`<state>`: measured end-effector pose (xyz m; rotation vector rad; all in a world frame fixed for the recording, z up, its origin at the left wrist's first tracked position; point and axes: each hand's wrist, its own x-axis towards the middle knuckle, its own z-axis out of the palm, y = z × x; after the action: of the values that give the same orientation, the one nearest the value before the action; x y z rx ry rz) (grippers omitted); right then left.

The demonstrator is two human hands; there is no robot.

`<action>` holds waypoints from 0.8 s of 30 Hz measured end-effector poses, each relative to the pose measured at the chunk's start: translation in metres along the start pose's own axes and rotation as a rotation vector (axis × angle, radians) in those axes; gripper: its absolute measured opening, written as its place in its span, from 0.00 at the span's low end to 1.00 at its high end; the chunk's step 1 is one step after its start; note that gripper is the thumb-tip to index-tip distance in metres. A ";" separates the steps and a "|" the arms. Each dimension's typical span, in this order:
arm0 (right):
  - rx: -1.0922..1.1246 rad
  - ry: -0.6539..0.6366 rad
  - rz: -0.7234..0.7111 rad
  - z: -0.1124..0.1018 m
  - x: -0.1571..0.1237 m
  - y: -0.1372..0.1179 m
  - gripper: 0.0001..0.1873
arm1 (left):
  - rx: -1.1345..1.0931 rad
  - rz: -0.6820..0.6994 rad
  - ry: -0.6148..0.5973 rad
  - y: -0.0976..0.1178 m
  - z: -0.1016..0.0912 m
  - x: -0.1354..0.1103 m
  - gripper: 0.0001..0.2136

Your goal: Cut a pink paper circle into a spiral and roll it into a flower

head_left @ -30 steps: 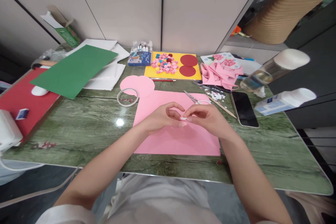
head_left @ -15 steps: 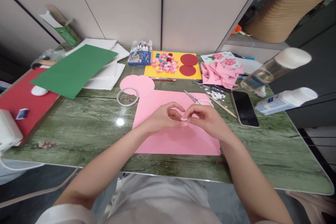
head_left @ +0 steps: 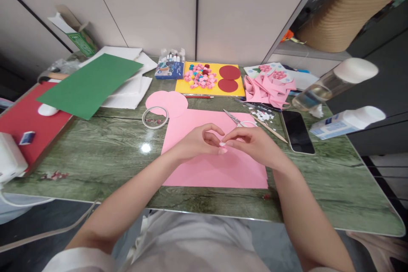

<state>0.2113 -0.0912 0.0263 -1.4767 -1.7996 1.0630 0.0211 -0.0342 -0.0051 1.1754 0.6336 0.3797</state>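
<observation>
My left hand [head_left: 199, 142] and my right hand [head_left: 255, 144] meet above a pink sheet of paper [head_left: 191, 174]. Both are closed in a pinch, fingertips almost together. Between the tips shows a tiny whitish piece [head_left: 222, 144], too small to tell its kind; a bit of pink lies at my left fingertips. Just beyond my right hand are the scissors [head_left: 232, 116] with white handles, resting on the pink sheet. A roll of tape [head_left: 155, 118] and overlapping pink paper circles [head_left: 174, 103] lie past my left hand.
Behind the sheet is yellow paper [head_left: 234, 94] bearing small pompom-like balls [head_left: 200, 76] and dark red circles [head_left: 228, 72]. Pink paper scraps [head_left: 267, 89], a phone [head_left: 298, 131], a wooden stick [head_left: 270, 129] and bottles [head_left: 347, 122] stand or lie right. Green paper [head_left: 92, 83] covers the left.
My right hand's fingers have shifted slightly left and straightened a little around the tiny piece. My left hand stays nearly still.
</observation>
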 end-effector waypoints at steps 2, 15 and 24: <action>-0.043 -0.007 -0.007 0.001 0.000 0.000 0.08 | 0.035 0.015 0.001 0.000 0.000 0.000 0.19; -0.211 -0.161 -0.122 0.000 -0.002 -0.001 0.08 | 0.106 -0.048 -0.099 0.005 0.001 -0.003 0.21; -0.293 -0.223 -0.118 0.001 -0.002 -0.003 0.10 | 0.203 -0.021 -0.084 0.000 0.004 -0.003 0.20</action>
<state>0.2090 -0.0934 0.0279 -1.4385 -2.2508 0.9676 0.0214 -0.0391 -0.0035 1.3697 0.6213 0.2512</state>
